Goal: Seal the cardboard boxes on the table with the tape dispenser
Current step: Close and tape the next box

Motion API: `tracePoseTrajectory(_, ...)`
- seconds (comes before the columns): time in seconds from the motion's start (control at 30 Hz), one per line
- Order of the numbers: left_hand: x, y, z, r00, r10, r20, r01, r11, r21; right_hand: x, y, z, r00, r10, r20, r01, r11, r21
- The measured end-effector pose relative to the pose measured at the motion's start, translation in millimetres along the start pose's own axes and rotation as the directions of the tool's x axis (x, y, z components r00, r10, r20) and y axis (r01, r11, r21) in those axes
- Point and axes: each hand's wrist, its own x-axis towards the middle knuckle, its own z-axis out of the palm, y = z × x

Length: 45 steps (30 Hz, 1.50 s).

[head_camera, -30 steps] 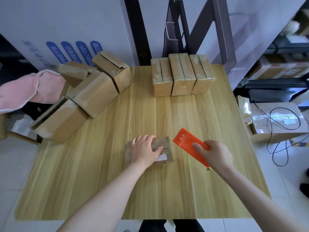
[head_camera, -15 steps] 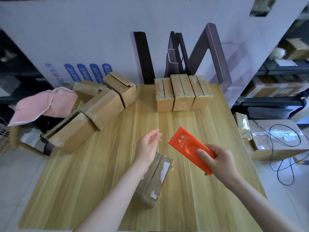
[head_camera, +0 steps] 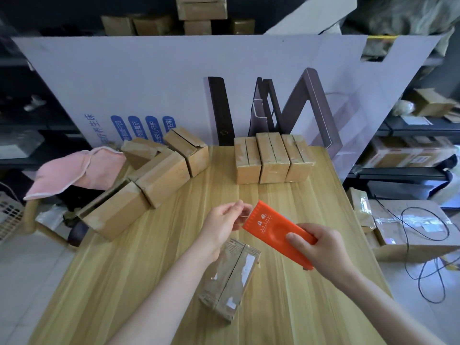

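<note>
Tape dispenser [head_camera: 276, 232] — orange and flat — is held above the table [head_camera: 311, 307] by the right hand [head_camera: 323, 247], thumb on top and fingers curled under its rear end. The left hand [head_camera: 224, 222] is raised at its toothed front edge, thumb and forefinger pinching the clear tape end [head_camera: 242, 216]. Under the left wrist a cardboard box [head_camera: 229, 280] lies slantwise, flaps closed, contents hidden. Half a second ago the left fingers were spread, apart from the dispenser.

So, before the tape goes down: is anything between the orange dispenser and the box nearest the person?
Nothing visible. Only the left hand, pinching tape at the tape dispenser the right hand grips, has its wrist over the far end of the box.
</note>
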Motion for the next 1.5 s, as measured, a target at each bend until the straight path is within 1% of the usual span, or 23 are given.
tracePoseTrajectory(0.1,2.3,-2.7,-5.1,0.998,-0.055,-0.024,0.056,0.998,0.031,-0.8,-4.6,-0.5,1.0,-0.007,-0.003,0.007,1.0,0.012)
tracePoseTrajectory(0.23,2.0,-1.8,-7.8,0.988,-0.128,0.084,0.131,0.991,-0.033,-2.5,-8.2,-1.0,1.0,-0.013,0.02,0.012,0.999,0.04)
tracePoseTrajectory(0.27,2.3,-1.1,-8.3,0.989,-0.124,0.083,0.127,0.991,-0.035,-2.8,-8.7,-0.8,1.0,-0.013,0.024,0.012,0.999,0.037)
tracePoseTrajectory(0.4,6.6,1.1,-12.8,0.996,-0.085,-0.007,0.085,0.995,-0.05,-3.0,-10.2,0.5,1.0,-0.013,0.022,0.013,1.0,0.016)
tracePoseTrajectory(0.5,7.6,4.4,-15.8,0.995,-0.101,0.022,0.102,0.993,-0.053,-2.6,-11.6,0.7,0.999,-0.019,0.03,0.019,1.0,0.01)
tracePoseTrajectory(0.67,10.6,4.9,-14.9,0.996,-0.08,-0.032,0.08,0.997,0.001,-2.5,-13.1,1.6,0.999,-0.016,0.038,0.016,1.0,0.01)
tracePoseTrajectory(0.87,20.4,6.5,-14.6,0.991,0.019,-0.133,-0.005,0.995,0.104,1.8,-21.4,5.8,0.999,-0.022,0.04,0.023,1.0,-0.004)
tracePoseTrajectory(0.93,28.3,7.0,-16.0,0.986,0.035,-0.161,-0.014,0.991,0.131,5.8,-26.9,8.5,0.999,-0.017,0.048,0.018,1.0,-0.024)
tracePoseTrajectory(1.0,35.4,4.5,-15.8,0.986,0.01,-0.164,0.011,0.992,0.128,10.4,-31.4,10.2,0.998,0.002,0.064,0.001,0.999,-0.051)
tracePoseTrajectory(1.07,41.6,0.9,-16.4,0.985,-0.003,-0.171,0.031,0.987,0.16,13.9,-31.7,6.3,0.996,0.027,0.089,-0.019,0.995,-0.1)
tracePoseTrajectory(1.17,53.4,-4.7,-34.4,0.968,0.004,-0.253,0.063,0.965,0.256,13.2,-17.2,-19.7,0.991,0.091,0.099,-0.075,0.985,-0.158)
tracePoseTrajectory(1.23,61.4,-13.1,-52.4,0.948,-0.026,-0.317,0.11,0.961,0.252,9.0,-0.3,-44.9,0.987,0.143,0.074,-0.127,0.973,-0.195)
tracePoseTrajectory(1.27,64.5,-19.7,-57.4,0.944,-0.048,-0.327,0.133,0.961,0.244,6.8,7.6,-54.6,0.982,0.175,0.068,-0.157,0.964,-0.217)
tracePoseTrajectory(1.33,67.8,-36.9,-54.9,0.949,-0.107,-0.297,0.186,0.949,0.253,5.5,22.3,-62.3,0.969,0.235,0.08,-0.205,0.938,-0.278)
tracePoseTrajectory(1.43,70.2,-65.5,-43.4,0.954,-0.205,-0.221,0.255,0.938,0.234,8.8,42.6,-51.9,0.949,0.297,0.104,-0.231,0.883,-0.409)
tracePoseTrajectory(1.5,71.9,-79.2,-42.8,0.952,-0.244,-0.186,0.283,0.932,0.226,11.3,55.9,-42.3,0.937,0.335,0.1,-0.258,0.857,-0.446)
